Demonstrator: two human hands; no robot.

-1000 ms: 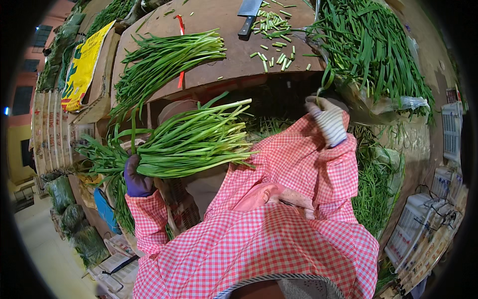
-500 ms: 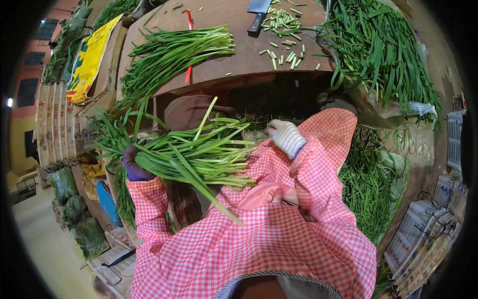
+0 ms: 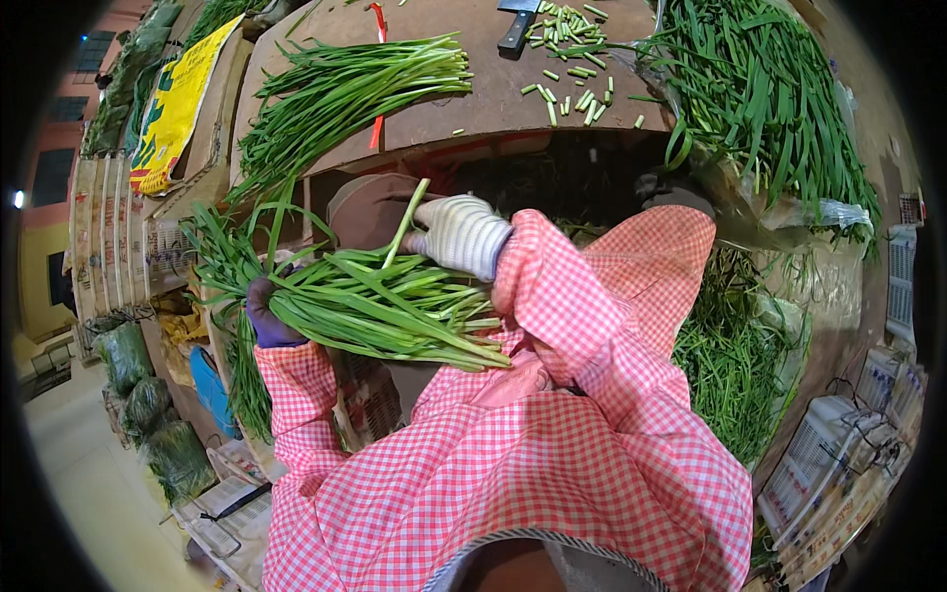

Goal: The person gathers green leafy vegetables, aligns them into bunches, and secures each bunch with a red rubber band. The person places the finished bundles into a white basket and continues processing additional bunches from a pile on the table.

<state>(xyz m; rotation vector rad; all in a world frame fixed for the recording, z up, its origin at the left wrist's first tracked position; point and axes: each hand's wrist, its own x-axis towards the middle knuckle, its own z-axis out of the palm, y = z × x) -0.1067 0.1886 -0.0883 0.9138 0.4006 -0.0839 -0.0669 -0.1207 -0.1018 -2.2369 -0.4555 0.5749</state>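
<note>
1. L hand point(image 3: 264, 318), purple glove, grips bundle of green chives point(image 3: 367, 308) held across the chest.
2. R hand point(image 3: 456, 234), white knit glove, pinches a single stalk point(image 3: 406, 225) sticking up from bundle.
3. Second chive bunch point(image 3: 345, 94) lies on brown table point(image 3: 493, 109), w/ cut stem bits point(image 3: 572, 84) & knife point(image 3: 518, 25) nearby.
4. Loose chive heap point(image 3: 760, 99) at right.

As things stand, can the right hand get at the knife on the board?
Probably yes: the right hand pinches only one stalk, and bare board lies between it and the knife, though that's a long stretch forward.
</note>
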